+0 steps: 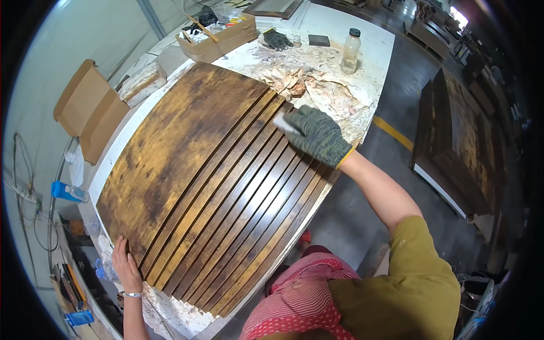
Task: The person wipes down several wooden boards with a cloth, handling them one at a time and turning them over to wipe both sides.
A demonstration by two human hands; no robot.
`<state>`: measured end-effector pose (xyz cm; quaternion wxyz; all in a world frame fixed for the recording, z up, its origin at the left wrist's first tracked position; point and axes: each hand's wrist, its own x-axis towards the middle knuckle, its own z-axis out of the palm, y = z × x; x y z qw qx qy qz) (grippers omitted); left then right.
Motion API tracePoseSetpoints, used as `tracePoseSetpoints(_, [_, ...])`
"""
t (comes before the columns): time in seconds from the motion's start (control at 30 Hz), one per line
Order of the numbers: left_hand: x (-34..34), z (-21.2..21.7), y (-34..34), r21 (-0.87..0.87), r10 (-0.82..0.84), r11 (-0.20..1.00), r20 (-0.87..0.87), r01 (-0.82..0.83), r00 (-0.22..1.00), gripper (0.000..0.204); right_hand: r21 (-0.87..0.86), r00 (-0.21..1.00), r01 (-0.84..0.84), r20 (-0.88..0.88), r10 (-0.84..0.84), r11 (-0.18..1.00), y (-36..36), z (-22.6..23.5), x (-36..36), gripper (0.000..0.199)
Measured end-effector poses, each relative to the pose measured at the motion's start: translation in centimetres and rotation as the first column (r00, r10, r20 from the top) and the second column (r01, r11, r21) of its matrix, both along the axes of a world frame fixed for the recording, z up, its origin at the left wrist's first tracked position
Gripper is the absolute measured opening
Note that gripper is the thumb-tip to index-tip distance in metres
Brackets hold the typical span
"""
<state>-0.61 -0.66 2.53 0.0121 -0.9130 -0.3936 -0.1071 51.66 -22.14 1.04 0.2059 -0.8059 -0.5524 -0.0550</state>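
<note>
Several brown wooden boards (170,136) lie stepped over one another on the table, each showing a strip along its long edge. In a grey-green knit glove with a yellow cuff, my right hand (316,133) grips a small white pad (285,123) at the far right ends of the strips. My bare left hand (126,265), a bracelet at its wrist, rests at the near left corner of the stack with its fingers stretched along the board's edge. The pad is partly covered by the gloved fingers.
Behind the boards on the stained white table (374,51) are a crumpled cloth (306,85), a clear bottle with a black lid (351,52), a dark glove (277,39), a dark block (319,40) and a cardboard tray (226,42). More boards (462,141) stand stacked at right.
</note>
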Motion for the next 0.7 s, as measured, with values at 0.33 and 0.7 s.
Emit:
tracePoseSetpoints(0.33, [-1.0,-0.5,1.2,-0.067,-0.052,0.996,0.038,0.055,0.998,0.044,0.125,0.988,0.149,0.011,-0.151,0.981,0.7,-1.1,-2.4,0.039])
tracePoseSetpoints(0.7, [-1.2,0.2,3.3,-0.125,-0.194,0.969,0.142,0.212,0.971,0.043,0.25,0.962,-0.262,0.145,0.232,0.932,2.5,-0.7,-23.9,0.037])
